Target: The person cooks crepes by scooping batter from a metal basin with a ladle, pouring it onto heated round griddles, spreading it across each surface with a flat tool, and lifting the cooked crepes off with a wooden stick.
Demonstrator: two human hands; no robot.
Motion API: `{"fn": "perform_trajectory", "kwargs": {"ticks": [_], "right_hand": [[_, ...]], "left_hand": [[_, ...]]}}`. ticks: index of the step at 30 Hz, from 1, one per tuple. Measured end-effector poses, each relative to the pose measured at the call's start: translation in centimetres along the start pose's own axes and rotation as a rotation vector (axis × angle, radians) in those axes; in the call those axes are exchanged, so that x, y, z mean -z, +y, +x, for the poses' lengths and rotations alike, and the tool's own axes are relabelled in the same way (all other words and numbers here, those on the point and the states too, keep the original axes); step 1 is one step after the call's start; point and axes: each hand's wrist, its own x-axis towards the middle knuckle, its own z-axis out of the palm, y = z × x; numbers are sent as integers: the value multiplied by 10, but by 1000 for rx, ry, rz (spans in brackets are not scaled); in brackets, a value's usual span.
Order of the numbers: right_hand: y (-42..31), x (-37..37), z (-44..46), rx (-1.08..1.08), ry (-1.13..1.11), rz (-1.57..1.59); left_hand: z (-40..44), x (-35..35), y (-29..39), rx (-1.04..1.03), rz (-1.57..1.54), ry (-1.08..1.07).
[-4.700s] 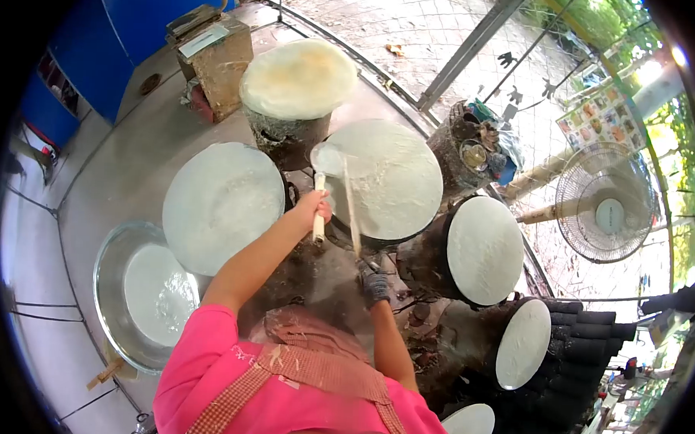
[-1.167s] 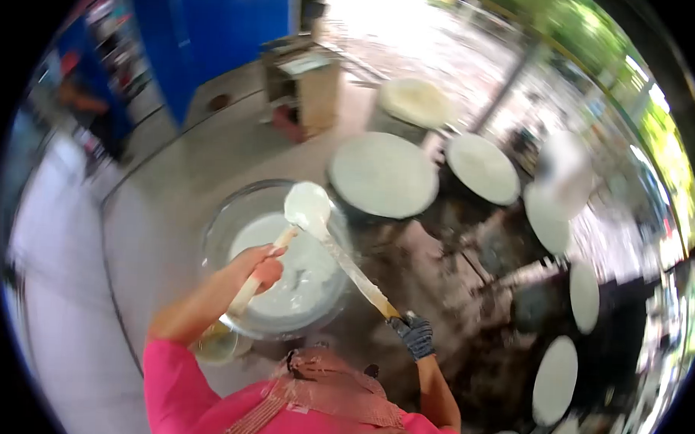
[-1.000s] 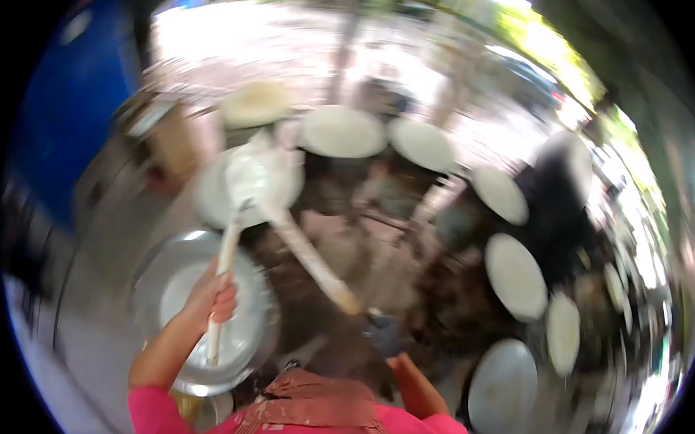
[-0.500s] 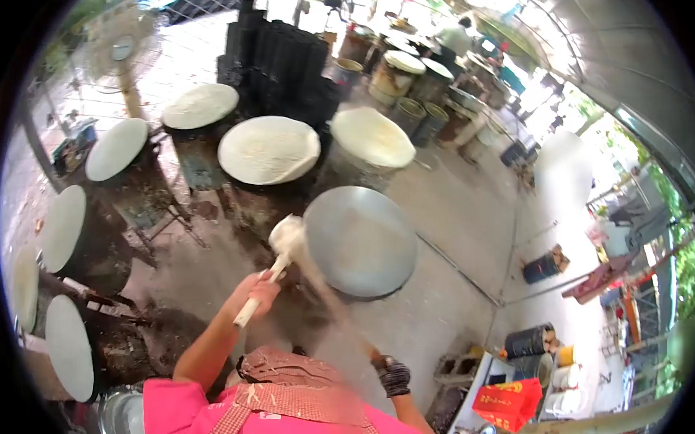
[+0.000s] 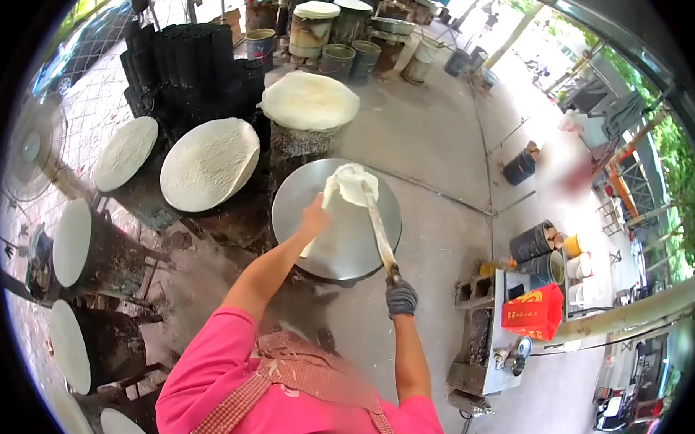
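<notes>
My bare left hand (image 5: 314, 218) is closed round a pale stick, held over the left part of a round grey metal griddle (image 5: 296, 191). My right hand (image 5: 401, 298), in a dark grey glove, grips the long handle of a ladle (image 5: 380, 232) below the griddle's right edge. White batter (image 5: 354, 184) lies at the ladle's head, over the upper part of the griddle. The far end of the stick is beside this batter. Bare metal shows round it. Whether the ladle touches the griddle is unclear.
White-covered round griddles (image 5: 210, 165) stand on drums to the left and behind, one pale sheet (image 5: 310, 101) just beyond. Black cylinders (image 5: 186, 72) are stacked at the back left. To the right are a white table (image 5: 503, 373), a red bag (image 5: 533, 311) and buckets (image 5: 532, 240).
The view has turned right. Both hands have brought the stick and ladle over the bare griddle, and white batter now shows on its upper part. Earlier, they were at its left edge.
</notes>
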Motion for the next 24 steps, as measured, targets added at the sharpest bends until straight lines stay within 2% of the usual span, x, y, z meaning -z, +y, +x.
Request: {"fn": "perform_trajectory", "kwargs": {"ticks": [1,2,4,6,7,8,10,11,12,13,14,16,18,20,22,24], "right_hand": [[12,-5,2,36,155,105],[11,4,-6,-3,146,727],[0,30,-4,-658,-191,1017],[-45,29,-14,-482,72,1361],[-58,12,-2,-333,162,1215],[-36,-24,21,-135,-22,797],[-6,-65,51,-1,167,-141],[-6,-42,56,-178,24,-72],[-10,-21,57,-351,-131,2],[-8,-27,49,-219,77,533],[-19,-34,49,-157,132,638],[-58,-77,73,-41,280,418],[-79,-108,93,36,374,281],[-30,-91,93,52,215,287],[4,-70,110,88,118,329],[11,-122,123,-158,-6,512]], "left_hand": [[1,12,-7,-98,201,101],[1,24,-10,-184,402,209],[0,47,-7,-197,501,189],[-2,46,-10,-225,500,166],[2,42,-13,-259,461,155],[6,38,-13,-299,427,141],[10,45,14,-249,224,163],[9,58,27,-223,132,176],[1,78,37,-317,36,236],[-9,98,50,-412,-66,291],[-15,107,55,-503,-175,338],[-36,119,27,-280,-430,110],[-62,117,-30,-320,-278,87],[-117,136,-35,144,-128,-78],[-150,136,-104,-240,-97,92],[-178,148,-121,-117,-5,85]]}}
